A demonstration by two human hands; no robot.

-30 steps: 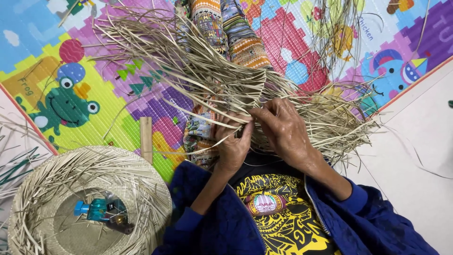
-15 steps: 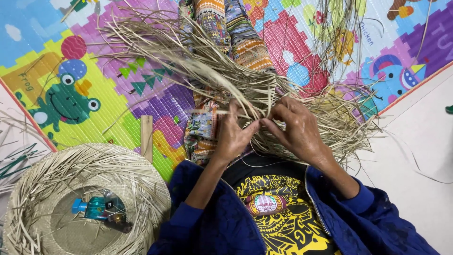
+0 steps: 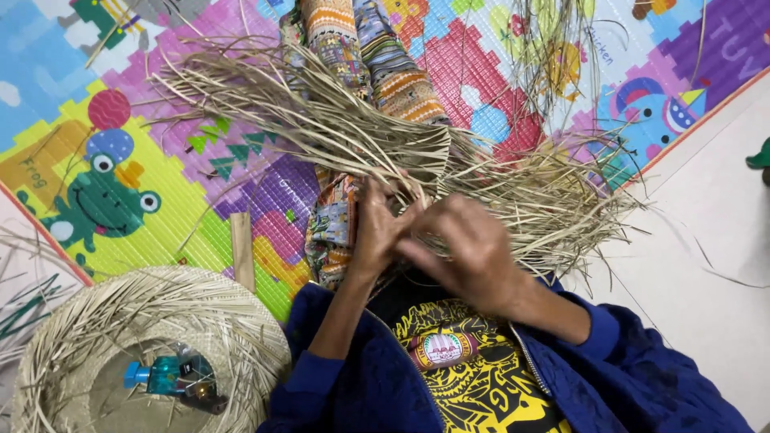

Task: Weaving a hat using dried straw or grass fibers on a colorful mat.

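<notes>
A half-woven mat of dry pale straw strips (image 3: 353, 128) lies across my lap and patterned trousers (image 3: 377, 56), its loose ends fanning out left and right. My left hand (image 3: 377, 228) pinches strips at the near edge of the weave. My right hand (image 3: 473, 252) is right beside it, fingers curled around strips at the same spot, slightly blurred. Both arms wear dark blue sleeves.
A round woven straw basket (image 3: 96, 321) sits at lower left with a small teal spray bottle (image 3: 164, 375) inside. A flat wooden stick (image 3: 241, 250) lies beside it on the colourful puzzle play mat (image 3: 104, 160). Loose strips (image 3: 553, 48) hang at upper right; bare white floor (image 3: 706, 240) at right.
Both hands have shifted slightly along the weave's near edge and drawn closer together; the right hand has rolled over the strips. The straw bundle has shifted a little.
</notes>
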